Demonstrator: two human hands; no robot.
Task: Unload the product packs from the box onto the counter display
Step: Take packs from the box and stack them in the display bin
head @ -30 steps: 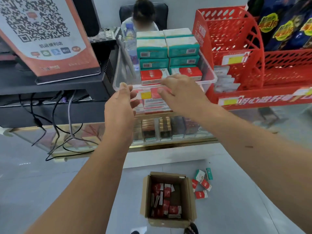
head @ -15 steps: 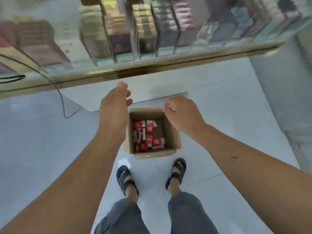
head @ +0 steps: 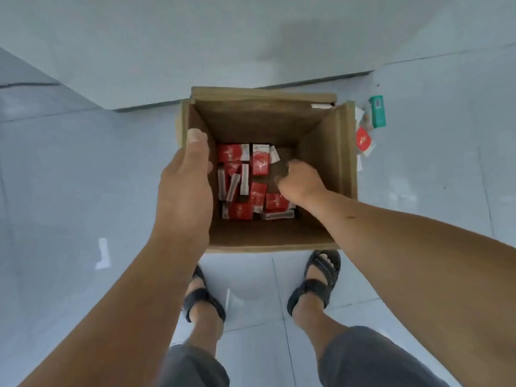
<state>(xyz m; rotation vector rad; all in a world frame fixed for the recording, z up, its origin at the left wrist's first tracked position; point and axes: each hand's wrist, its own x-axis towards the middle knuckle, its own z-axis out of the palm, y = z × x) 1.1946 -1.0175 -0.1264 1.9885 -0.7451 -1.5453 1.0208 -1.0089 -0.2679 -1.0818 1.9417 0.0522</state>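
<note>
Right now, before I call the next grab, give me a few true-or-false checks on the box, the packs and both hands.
1. The box holds red packs at its bottom. True.
2. The box is shut on top. False: it stands open.
3. The right hand reaches down inside the box. True.
4. The left hand holds a red pack. False: it holds nothing visible and is at the box's left wall.
5. A green pack lies on the floor outside the box. True.
6. The person is barefoot. False: both feet wear dark sandals.
</note>
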